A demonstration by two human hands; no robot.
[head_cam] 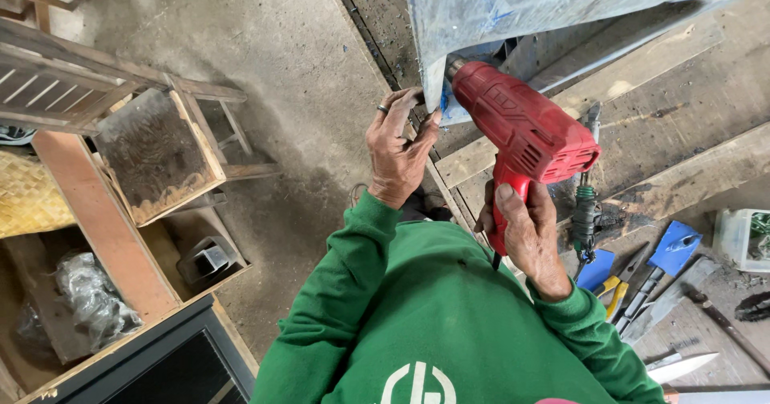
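A person's right hand [525, 232] wraps the handle of a red heat gun [521, 127], likely rigid and top-heavy above that grip, while the left hand [399, 149] pinches the thin, floppy sheet [481, 7] at the nozzle.

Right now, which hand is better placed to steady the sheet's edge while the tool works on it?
The left hand. Its fingers already pinch the lower edge of the grey metal sheet, right beside the tool's nose. The right hand is wrapped round the grip of the red power drill.
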